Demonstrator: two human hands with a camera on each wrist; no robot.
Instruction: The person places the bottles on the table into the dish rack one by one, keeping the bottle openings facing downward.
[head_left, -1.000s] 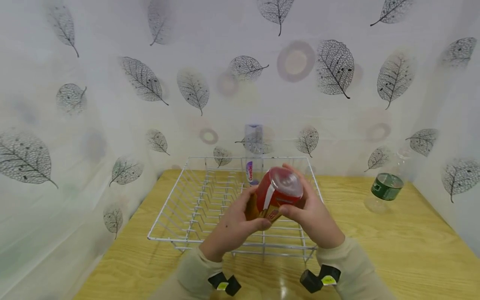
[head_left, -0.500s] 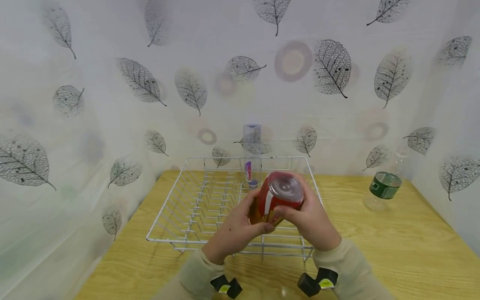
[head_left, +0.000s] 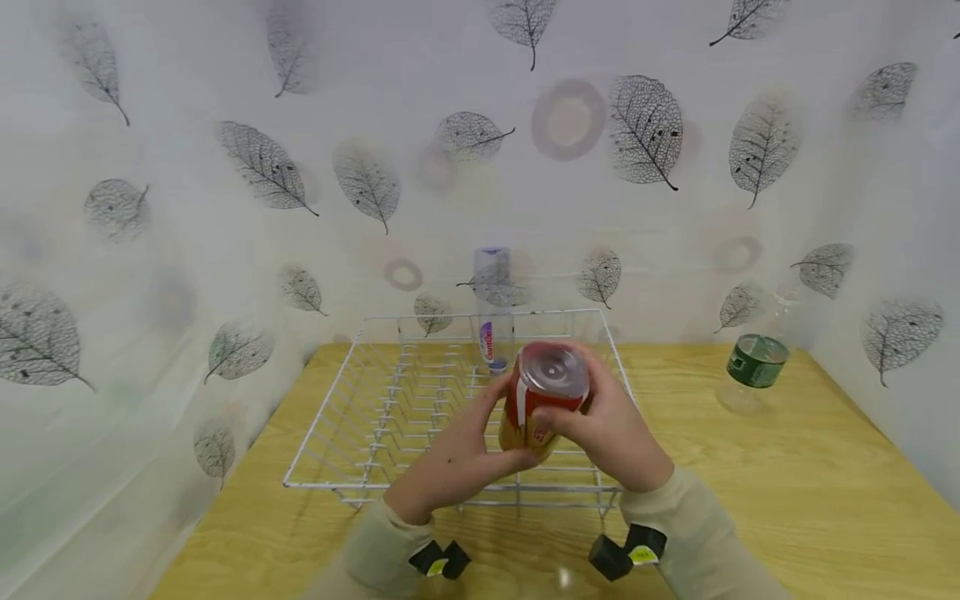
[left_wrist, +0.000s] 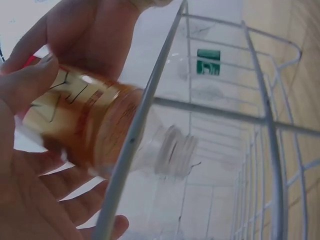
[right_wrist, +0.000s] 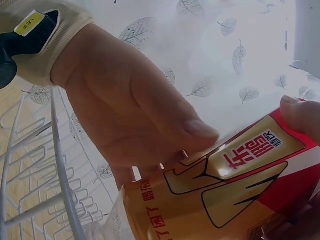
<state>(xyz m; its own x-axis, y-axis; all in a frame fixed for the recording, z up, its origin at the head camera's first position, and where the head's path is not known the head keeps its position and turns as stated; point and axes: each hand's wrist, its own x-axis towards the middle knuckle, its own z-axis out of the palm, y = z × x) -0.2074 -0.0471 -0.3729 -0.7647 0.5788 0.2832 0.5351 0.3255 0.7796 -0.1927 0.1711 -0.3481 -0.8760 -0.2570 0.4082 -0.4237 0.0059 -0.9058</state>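
Left hand and right hand are holding the red-and-gold plastic bottle, tipping it more steeply neck-down, above the dish rack.

A left hand and a right hand held a red-and-gold bottle, near a white wire rack.

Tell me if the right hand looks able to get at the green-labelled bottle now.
Probably not immediately: the right hand grips the red-and-gold bottle, though nothing seems to block its way to the green-labelled bottle.
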